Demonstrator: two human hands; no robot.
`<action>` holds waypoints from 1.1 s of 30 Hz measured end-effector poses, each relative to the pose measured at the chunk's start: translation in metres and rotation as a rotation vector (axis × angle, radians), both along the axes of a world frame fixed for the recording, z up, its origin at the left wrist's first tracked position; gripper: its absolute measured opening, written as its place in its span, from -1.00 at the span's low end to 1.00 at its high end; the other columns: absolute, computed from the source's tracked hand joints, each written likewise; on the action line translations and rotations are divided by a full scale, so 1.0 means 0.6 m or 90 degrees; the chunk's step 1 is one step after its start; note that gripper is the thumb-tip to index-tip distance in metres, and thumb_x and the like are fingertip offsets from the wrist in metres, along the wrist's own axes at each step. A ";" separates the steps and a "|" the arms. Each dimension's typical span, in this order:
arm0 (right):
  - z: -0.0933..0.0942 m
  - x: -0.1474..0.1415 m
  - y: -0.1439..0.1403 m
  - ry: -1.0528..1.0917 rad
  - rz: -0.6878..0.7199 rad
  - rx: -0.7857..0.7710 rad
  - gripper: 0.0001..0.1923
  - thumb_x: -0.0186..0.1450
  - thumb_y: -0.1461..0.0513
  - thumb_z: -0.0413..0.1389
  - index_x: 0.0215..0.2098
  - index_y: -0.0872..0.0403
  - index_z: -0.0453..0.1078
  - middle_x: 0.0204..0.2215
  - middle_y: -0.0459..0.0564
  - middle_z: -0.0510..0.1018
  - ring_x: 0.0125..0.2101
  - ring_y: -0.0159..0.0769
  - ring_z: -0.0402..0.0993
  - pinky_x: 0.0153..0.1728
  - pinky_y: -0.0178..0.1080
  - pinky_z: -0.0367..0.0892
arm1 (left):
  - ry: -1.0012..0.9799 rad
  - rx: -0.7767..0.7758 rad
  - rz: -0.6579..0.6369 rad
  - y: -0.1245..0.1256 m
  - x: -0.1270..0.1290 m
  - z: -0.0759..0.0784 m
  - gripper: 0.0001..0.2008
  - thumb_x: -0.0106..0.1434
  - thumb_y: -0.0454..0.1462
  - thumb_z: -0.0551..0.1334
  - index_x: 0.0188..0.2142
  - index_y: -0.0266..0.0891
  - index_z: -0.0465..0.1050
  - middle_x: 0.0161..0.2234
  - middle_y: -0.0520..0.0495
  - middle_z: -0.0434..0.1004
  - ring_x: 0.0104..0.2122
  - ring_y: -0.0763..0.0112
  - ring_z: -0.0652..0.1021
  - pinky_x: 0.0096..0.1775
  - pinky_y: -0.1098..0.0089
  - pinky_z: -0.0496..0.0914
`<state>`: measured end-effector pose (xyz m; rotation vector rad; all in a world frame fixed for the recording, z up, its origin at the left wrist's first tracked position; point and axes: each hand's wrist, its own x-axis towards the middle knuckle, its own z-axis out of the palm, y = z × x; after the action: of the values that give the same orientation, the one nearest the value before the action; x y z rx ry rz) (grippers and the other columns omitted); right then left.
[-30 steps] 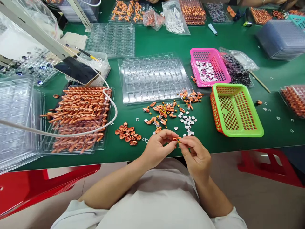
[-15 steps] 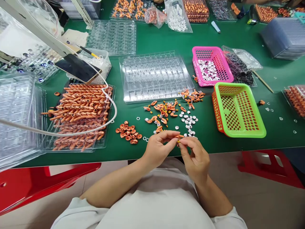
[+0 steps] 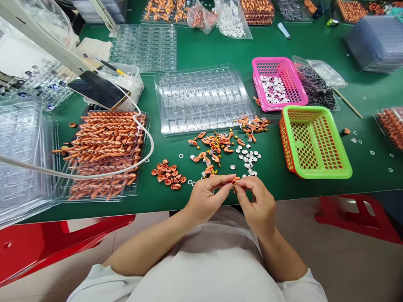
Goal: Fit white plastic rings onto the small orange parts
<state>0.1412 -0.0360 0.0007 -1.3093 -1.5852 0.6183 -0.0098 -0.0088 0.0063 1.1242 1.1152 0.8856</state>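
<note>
At the table's near edge, my left hand (image 3: pixel 206 195) and my right hand (image 3: pixel 256 203) meet, thumbs and forefingers pinching a small orange plastic part (image 3: pixel 234 180) between them. A bit of yellow shows on it; most of it is covered by the fingertips. Just beyond my hands lies a loose heap of curved orange parts (image 3: pixel 217 142) with yellow pieces among them. White discs (image 3: pixel 250 157) are scattered to its right. Small orange cups (image 3: pixel 168 174) form a pile left of my left hand.
A clear moulded tray (image 3: pixel 201 100) lies past the heap. A pink basket (image 3: pixel 256 84) holds white pieces; a green basket (image 3: pixel 341 167) sits inside an orange one. On the left are trays of orange parts (image 3: pixel 103 138), a phone (image 3: pixel 97 90) and a white cable (image 3: pixel 151 147) arching over.
Both hands keep their pinch on the orange part, and the right fingers have closed in slightly toward the left ones. The camera view has shifted a little.
</note>
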 end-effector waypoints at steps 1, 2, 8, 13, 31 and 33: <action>0.000 0.001 0.000 -0.002 0.004 0.000 -0.79 0.32 0.43 0.12 -0.18 0.01 0.42 -0.32 -0.05 0.52 -0.29 -0.30 0.48 -0.30 -0.26 0.41 | 0.003 0.006 -0.004 0.000 -0.001 0.000 -0.76 0.24 -0.31 0.29 -0.11 -0.28 0.62 -0.19 -0.11 0.70 -0.20 0.27 0.67 -0.09 0.38 0.56; 0.000 0.002 0.000 -0.002 0.009 -0.002 -0.80 0.32 0.43 0.12 -0.19 0.01 0.41 -0.32 -0.05 0.52 -0.29 -0.30 0.48 -0.30 -0.26 0.41 | 0.010 0.013 -0.009 0.000 -0.002 0.000 -0.76 0.25 -0.31 0.29 -0.11 -0.27 0.62 -0.20 -0.10 0.70 -0.20 0.28 0.67 -0.09 0.38 0.55; 0.008 0.018 0.004 0.077 0.051 -0.152 -0.91 0.35 0.34 0.14 -0.26 0.00 0.40 -0.38 -0.11 0.51 -0.42 -0.37 0.46 -0.38 -0.29 0.40 | 0.025 0.016 -0.062 0.004 -0.011 0.003 -0.78 0.25 -0.27 0.29 -0.13 -0.24 0.64 -0.27 -0.11 0.70 -0.27 0.27 0.67 -0.15 0.36 0.55; 0.014 0.020 0.010 0.040 0.053 -0.139 -0.92 0.33 0.32 0.16 -0.32 0.02 0.45 -0.42 -0.10 0.47 -0.44 -0.36 0.41 -0.42 -0.28 0.35 | -0.004 -0.023 -0.058 0.004 -0.012 0.001 -0.79 0.22 -0.25 0.30 -0.19 -0.28 0.64 -0.25 -0.16 0.69 -0.29 0.24 0.66 -0.21 0.32 0.57; -0.007 -0.015 0.000 0.129 -0.001 -0.197 -0.88 0.25 0.35 0.11 -0.40 0.03 0.29 -0.48 -0.15 0.33 -0.52 -0.41 0.27 -0.56 -0.34 0.20 | 0.080 0.015 0.043 -0.004 0.001 -0.002 -0.82 0.10 -0.34 0.26 -0.35 -0.29 0.66 -0.40 -0.11 0.68 -0.39 0.33 0.63 -0.30 0.42 0.50; -0.008 -0.016 -0.001 0.141 0.004 -0.201 -0.87 0.24 0.35 0.11 -0.40 0.03 0.28 -0.49 -0.15 0.32 -0.52 -0.41 0.27 -0.55 -0.34 0.21 | 0.093 0.041 0.044 -0.007 0.001 -0.004 -0.83 0.10 -0.35 0.25 -0.35 -0.29 0.65 -0.41 -0.11 0.68 -0.40 0.33 0.62 -0.29 0.40 0.49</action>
<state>0.1319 -0.0365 -0.0041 -1.4098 -1.3482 1.0131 -0.0092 -0.0130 0.0040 1.2260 1.2588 0.9094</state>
